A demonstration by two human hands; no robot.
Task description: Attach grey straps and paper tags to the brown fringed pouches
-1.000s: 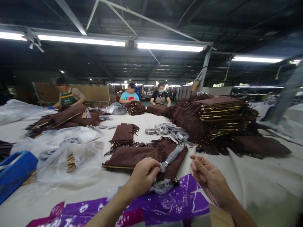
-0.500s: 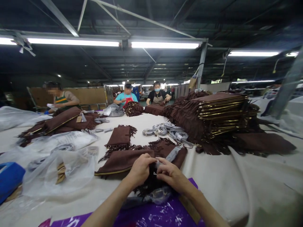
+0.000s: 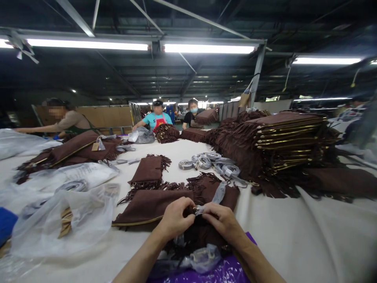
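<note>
My left hand (image 3: 178, 218) is closed in a pinch at a small gold-coloured metal fitting (image 3: 194, 210). Facing it, my right hand (image 3: 223, 223) pinches a piece of clear plastic wrap (image 3: 200, 210) beside that fitting. Under both hands lies a dark brown fringed bag (image 3: 206, 235), partly hidden by my fingers. Below it, a plastic-wrapped buckle (image 3: 202, 257) rests over purple plastic (image 3: 232, 270). A brown bag with a gold zip edge (image 3: 156, 204) lies just left of my hands. Another fringed bag (image 3: 231, 192) lies behind my right hand, with a plastic-wrapped strap (image 3: 219, 192) on it.
A tall stack of brown fringed bags (image 3: 290, 135) stands at the right. Coiled grey straps (image 3: 203, 161) lie mid-table. Clear plastic bags (image 3: 88, 220) and more brown bags (image 3: 79, 149) cover the left. Co-workers stand across the table, one in a turquoise shirt (image 3: 150, 119).
My fingers have shifted slightly, and the metal fitting now shows between them. The left co-worker stretches an arm outward. Another co-worker at the back holds up a brown fringed bag.
</note>
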